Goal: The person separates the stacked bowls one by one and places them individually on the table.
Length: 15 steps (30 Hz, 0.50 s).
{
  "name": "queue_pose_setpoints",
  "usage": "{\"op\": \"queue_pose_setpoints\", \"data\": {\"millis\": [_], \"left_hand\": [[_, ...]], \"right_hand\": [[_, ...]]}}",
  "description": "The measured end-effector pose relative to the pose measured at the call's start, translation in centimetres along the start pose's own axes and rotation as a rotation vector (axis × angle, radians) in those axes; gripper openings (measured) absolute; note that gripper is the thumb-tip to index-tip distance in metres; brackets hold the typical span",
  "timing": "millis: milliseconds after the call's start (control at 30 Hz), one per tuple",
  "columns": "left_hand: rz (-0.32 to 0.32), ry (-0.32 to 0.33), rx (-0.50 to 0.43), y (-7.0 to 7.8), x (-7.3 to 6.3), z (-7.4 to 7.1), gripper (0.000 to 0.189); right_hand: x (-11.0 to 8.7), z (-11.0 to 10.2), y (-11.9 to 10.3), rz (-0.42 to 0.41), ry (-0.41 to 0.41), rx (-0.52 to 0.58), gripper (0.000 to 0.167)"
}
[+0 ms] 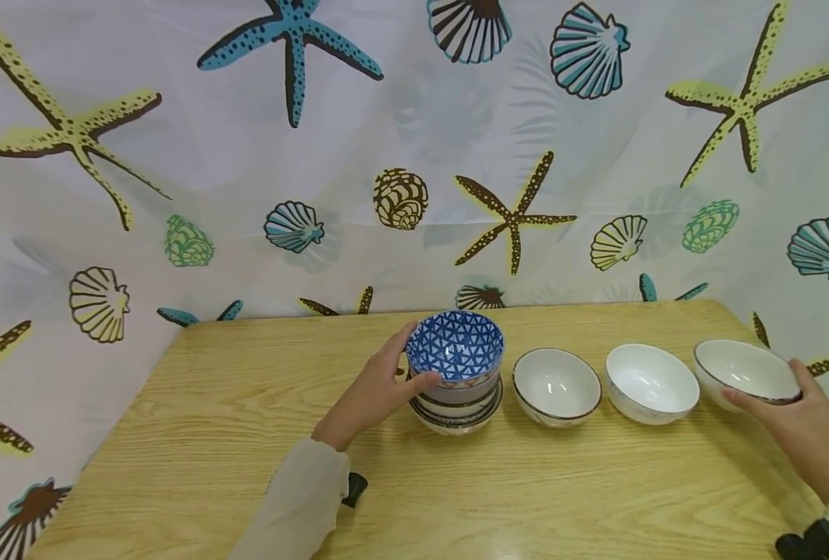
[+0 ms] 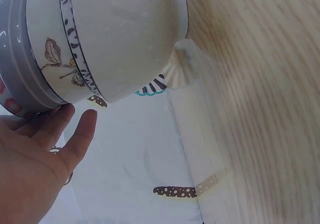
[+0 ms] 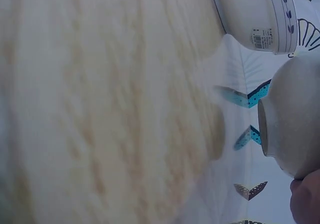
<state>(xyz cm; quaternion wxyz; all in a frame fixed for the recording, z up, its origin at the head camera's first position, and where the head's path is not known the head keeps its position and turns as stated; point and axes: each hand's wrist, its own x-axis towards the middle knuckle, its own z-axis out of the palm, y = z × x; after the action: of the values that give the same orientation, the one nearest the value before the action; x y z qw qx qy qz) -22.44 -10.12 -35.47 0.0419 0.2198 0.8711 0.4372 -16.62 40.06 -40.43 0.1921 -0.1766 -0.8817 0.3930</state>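
A stack of several bowls point(image 1: 455, 411) stands mid-table, topped by a bowl with blue triangles inside point(image 1: 456, 342). My left hand point(image 1: 379, 386) holds the upper part of the stack from the left, thumb near the top rim. In the left wrist view, fingers point(image 2: 82, 131) lie against a grey bowl point(image 2: 37, 79) above a cream one with leaf print point(image 2: 120, 29). At the far right my right hand point(image 1: 802, 428) grips a white dark-rimmed bowl point(image 1: 743, 372) by its side. The right wrist view shows that bowl's foot point(image 3: 266, 129) raised off the table.
Between the stack and my right hand sit a cream dark-rimmed bowl point(image 1: 557, 385) and a plain white bowl point(image 1: 651, 383), side by side. A wooden table point(image 1: 246, 389) carries everything. Behind it hangs a cloth point(image 1: 358, 140) printed with starfish and shells.
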Motion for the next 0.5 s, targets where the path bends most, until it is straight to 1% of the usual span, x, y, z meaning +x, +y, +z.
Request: {"op": "queue_pose_setpoints", "data": {"millis": [100,267,500], "left_hand": [[0.003,-0.002,-0.001,0.02,0.04,0.12,0.092],[-0.002,0.000,0.007,-0.05,0.08,0.17,0.092],[0.002,0.002,0.007,0.00,0.10,0.11,0.093]], "right_hand": [[-0.17,-0.15,0.08,0.022,-0.020,0.020,0.100],[-0.36,-0.33,0.12,0.066,-0.034,0.006,0.103],[-0.24,-0.22,0.99,0.045,-0.072,0.007,0.106]]}}
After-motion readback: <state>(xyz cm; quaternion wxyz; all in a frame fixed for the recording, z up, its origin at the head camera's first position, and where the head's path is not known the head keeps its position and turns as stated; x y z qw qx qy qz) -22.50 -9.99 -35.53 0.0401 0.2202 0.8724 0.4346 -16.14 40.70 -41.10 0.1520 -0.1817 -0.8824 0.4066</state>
